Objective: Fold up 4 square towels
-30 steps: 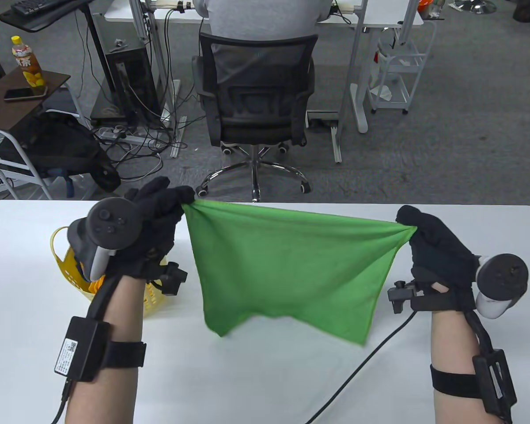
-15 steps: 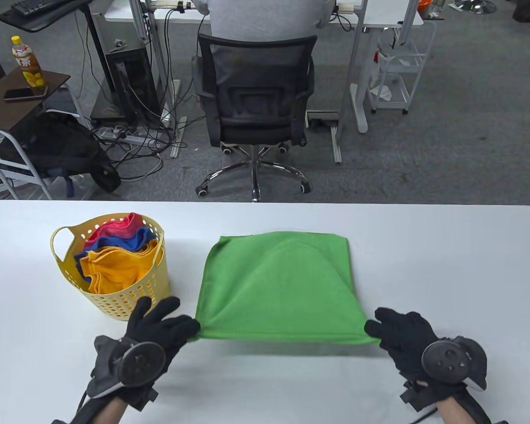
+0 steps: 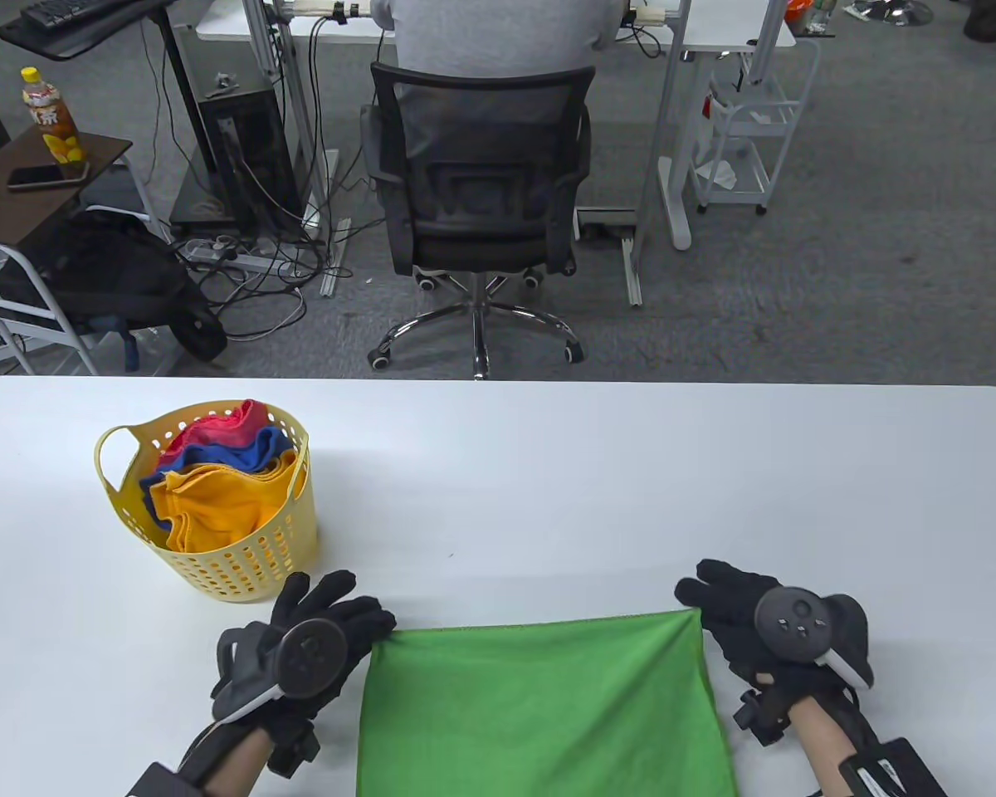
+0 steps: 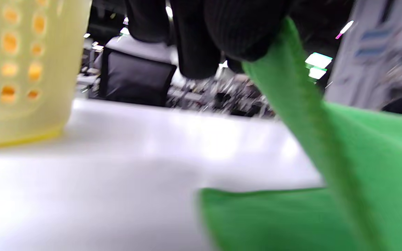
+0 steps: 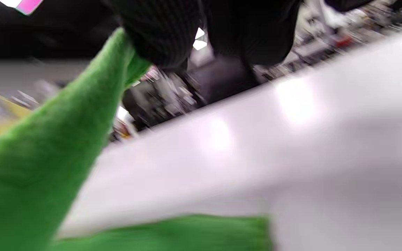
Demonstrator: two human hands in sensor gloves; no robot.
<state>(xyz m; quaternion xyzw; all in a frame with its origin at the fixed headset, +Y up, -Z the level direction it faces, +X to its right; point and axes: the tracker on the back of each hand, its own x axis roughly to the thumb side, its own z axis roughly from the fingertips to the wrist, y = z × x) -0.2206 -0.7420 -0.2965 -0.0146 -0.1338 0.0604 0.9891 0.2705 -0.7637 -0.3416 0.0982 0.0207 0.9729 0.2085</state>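
Green towel (image 3: pixel 539 706) is spread at the near edge of the desk (image 3: pixel 548 481), its far corners pinched, one by the fingers (image 3: pixel 373 623) of the left hand (image 3: pixel 315 656), the other by the fingers (image 3: pixel 697 602) of the right hand (image 3: pixel 764 631). Both wrist views show gloved fingertips clamped on a raised corner of green cloth, with a lower layer of the towel lying on the desk beneath. The first towel of four is judged to be in the laying-out or first-fold step; the next move seems to call for the pinched edge to be set down flat and squared, corners matched, before a fold is carried across.

Left of the left hand's fingers stands a yellow perforated basket (image 3: pixel 216 515), in which orange, blue and red towels (image 3: pixel 216 481) are bunched.

The towel's near edge is cut off by the bottom of the table view, so whether it overhangs the desk or is doubled cannot be told. Both wrist views are blurred.
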